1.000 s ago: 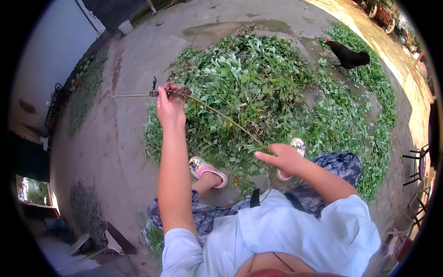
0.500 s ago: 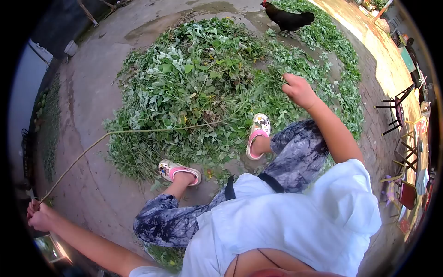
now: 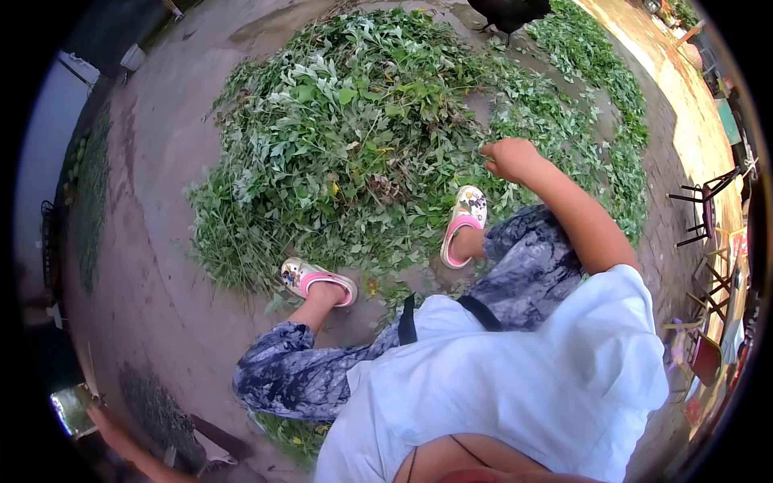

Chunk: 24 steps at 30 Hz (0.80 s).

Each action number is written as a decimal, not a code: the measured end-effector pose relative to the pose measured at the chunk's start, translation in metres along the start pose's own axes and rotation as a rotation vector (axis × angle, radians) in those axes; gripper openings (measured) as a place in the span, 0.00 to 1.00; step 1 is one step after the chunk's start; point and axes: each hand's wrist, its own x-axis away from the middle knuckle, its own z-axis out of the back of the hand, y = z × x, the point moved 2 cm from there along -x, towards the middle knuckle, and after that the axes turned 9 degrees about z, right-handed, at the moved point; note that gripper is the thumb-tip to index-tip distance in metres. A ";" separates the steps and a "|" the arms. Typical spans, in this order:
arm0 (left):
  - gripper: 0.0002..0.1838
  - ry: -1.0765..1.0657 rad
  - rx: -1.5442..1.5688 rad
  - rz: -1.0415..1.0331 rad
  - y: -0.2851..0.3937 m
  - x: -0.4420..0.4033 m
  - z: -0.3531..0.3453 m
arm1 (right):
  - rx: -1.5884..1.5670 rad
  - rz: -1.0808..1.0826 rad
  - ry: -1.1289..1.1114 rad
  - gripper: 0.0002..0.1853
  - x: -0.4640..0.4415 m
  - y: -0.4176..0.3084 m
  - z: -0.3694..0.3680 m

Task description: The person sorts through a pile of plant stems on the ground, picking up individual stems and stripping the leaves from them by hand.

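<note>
A large heap of cut leafy green plants (image 3: 322,153) lies on the concrete in front of me. My right hand (image 3: 513,159) hovers over the right part of the heap, its fingers loosely bent with a small gap between them; I see nothing in it. Far out at the lower left, my left hand (image 3: 101,417) is small, dim and smeared, so its fingers do not show clearly. A faint thin upright line stands just above it; I cannot tell whether the hand holds it.
My two clogs (image 3: 318,282) stand at the heap's near edge. A black hen (image 3: 509,11) is at the top. A dark pile (image 3: 153,402) lies by my left arm. Chairs (image 3: 708,209) stand at the right, and a white bucket (image 3: 133,57) at the upper left.
My left hand has swung down and back with the long stem, which no longer crosses the heap. My right hand has dropped slightly and its fingers have loosened. The hen sits higher in view.
</note>
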 end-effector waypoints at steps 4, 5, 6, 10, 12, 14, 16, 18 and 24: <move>0.14 -0.524 0.063 -0.112 0.064 0.110 -0.021 | -0.248 0.324 -0.012 0.11 -0.038 -0.053 -0.017; 0.13 -0.638 0.241 0.037 0.076 0.138 -0.026 | -0.282 0.342 0.008 0.10 -0.052 -0.067 -0.022; 0.12 -0.747 0.422 0.193 0.078 0.173 -0.039 | -0.316 0.321 0.044 0.10 -0.065 -0.081 -0.027; 0.07 -0.949 -0.018 -0.108 0.089 0.296 -0.035 | -0.422 0.242 0.251 0.09 -0.139 -0.110 -0.073; 0.12 -0.996 -0.035 -0.312 0.071 0.368 -0.046 | -0.427 0.187 0.349 0.09 -0.162 -0.122 -0.089; 0.14 -1.309 -0.006 -0.344 0.069 0.419 -0.035 | -0.434 0.132 0.442 0.10 -0.175 -0.127 -0.102; 0.17 -1.719 -0.262 -0.345 0.094 0.447 -0.018 | -0.314 0.116 0.388 0.12 -0.184 -0.129 -0.114; 0.18 -1.890 -0.357 -0.335 0.105 0.468 -0.010 | -0.327 0.122 0.470 0.13 -0.183 -0.128 -0.123; 0.20 -1.795 -0.377 -0.128 0.134 0.447 -0.051 | -1.803 -0.053 0.358 0.10 -0.158 -0.122 -0.105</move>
